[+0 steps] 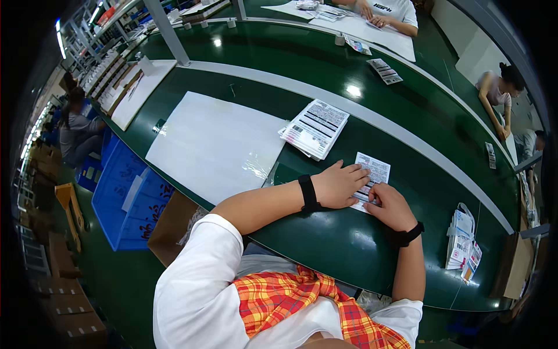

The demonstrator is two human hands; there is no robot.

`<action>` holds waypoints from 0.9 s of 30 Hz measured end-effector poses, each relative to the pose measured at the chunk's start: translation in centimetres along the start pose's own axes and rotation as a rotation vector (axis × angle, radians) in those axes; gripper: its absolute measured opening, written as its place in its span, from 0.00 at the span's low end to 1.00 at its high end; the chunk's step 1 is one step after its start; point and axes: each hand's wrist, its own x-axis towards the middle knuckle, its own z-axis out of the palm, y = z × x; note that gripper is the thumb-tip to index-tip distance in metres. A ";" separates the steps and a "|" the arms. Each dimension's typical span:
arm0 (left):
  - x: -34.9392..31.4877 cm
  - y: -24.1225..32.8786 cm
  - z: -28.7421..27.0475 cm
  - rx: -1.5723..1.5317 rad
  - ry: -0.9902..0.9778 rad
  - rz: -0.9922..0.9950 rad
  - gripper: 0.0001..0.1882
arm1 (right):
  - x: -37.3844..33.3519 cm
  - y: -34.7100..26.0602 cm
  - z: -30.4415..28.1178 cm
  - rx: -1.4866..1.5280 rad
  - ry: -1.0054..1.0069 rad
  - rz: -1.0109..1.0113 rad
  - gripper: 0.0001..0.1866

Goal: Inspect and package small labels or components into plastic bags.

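Note:
A printed white packet [381, 168] with dark bars lies on the green table in front of me. My left hand [343, 185] rests flat across its left side, fingers stretched out and apart. At the packet's lower right edge is my right hand [392, 208], its fingers curled in and the thumb near the index finger on the packet. The lower part of the packet is partly covered by both hands. Just beyond my left hand sits a loose stack of similar printed packets [318, 128]. Black bands circle both wrists.
A large white sheet [218, 145] lies left of the stack. A bundle of printed packets [461, 238] is at the right. A grey rail [407, 142] runs along the table's far side. Below left stand a blue crate [119, 203] and a cardboard box [171, 227]. Other people work farther off.

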 end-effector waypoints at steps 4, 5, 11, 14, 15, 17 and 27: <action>0.0 -0.2 -0.1 -0.034 0.013 0.003 0.35 | 0.0 -0.1 0.1 -0.003 0.014 -0.003 0.13; 0.1 -0.2 0.0 -0.029 0.011 0.005 0.35 | 0.0 -0.1 0.1 -0.001 0.020 0.001 0.13; 0.2 -0.2 0.1 -0.018 0.018 0.010 0.35 | 0.1 -0.2 0.0 -0.012 0.005 0.005 0.13; -0.1 -0.2 0.4 -0.010 0.022 0.013 0.35 | 0.2 -0.3 0.1 -0.025 0.015 -0.006 0.13; 0.1 0.0 0.3 -0.012 0.026 0.021 0.35 | -0.1 -0.3 0.1 -0.009 0.015 -0.006 0.13; 0.3 -0.1 0.1 -0.011 0.022 0.027 0.35 | -0.7 -0.1 0.0 0.023 0.014 -0.001 0.13; -0.2 -0.4 -0.3 -0.023 0.026 0.011 0.34 | 0.3 0.5 0.5 -0.053 0.030 -0.070 0.12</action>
